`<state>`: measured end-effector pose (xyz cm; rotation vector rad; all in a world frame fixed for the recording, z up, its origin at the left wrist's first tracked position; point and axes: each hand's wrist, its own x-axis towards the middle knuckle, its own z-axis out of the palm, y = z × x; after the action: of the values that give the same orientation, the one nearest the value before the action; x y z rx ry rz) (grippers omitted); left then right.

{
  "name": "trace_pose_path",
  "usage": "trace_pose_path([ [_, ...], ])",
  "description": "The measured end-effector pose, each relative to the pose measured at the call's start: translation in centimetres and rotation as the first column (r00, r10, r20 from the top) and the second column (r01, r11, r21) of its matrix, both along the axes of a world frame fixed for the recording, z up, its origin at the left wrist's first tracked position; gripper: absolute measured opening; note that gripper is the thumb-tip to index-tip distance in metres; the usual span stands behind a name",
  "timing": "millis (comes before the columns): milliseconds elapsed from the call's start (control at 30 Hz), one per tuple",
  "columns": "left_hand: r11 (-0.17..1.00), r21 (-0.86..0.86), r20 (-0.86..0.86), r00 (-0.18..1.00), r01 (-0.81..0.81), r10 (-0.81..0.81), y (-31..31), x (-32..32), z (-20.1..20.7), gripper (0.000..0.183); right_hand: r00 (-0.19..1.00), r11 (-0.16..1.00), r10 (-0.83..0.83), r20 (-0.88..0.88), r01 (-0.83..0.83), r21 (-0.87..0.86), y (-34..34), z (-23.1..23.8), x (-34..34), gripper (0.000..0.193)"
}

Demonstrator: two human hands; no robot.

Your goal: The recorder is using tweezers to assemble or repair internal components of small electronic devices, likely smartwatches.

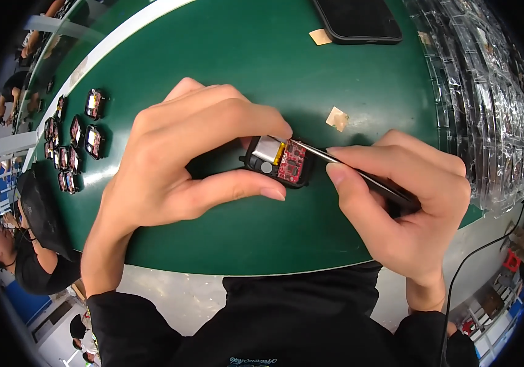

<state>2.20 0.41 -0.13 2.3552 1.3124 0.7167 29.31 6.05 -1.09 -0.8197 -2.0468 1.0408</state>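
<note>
Between the thumb and fingers of my left hand is a small black device housing, held just above or on the green tabletop. Its inside faces up: a silver battery cell with yellow tape, a round grey part and a red circuit board. My right hand pinches dark metal tweezers. Their tips reach the upper edge of the red board, close to my left index fingertip. Whether the tips grip anything is too small to tell.
Several similar open housings lie on the green table at the left. A black phone rests at the back, and a small beige piece lies beyond the device. Stacked clear plastic trays line the right. Another person sits at the left.
</note>
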Motion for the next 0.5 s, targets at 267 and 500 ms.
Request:
trace_pose_path([
  [267, 1.000, 0.014, 0.066, 0.998, -0.004, 0.003, 0.05, -0.19, -0.45, 0.062, 1.000, 1.000, 0.005, -0.006, -0.005, -0.001, 0.14, 0.07, 0.05, 0.017],
  [500, 0.999, -0.002, 0.059, 0.997, -0.054, 0.054, 0.01, 0.04, -0.31, 0.071, 1.000, 0.999, 0.007, 0.011, -0.008, 0.051, 0.08, 0.04, -0.03, 0.019],
])
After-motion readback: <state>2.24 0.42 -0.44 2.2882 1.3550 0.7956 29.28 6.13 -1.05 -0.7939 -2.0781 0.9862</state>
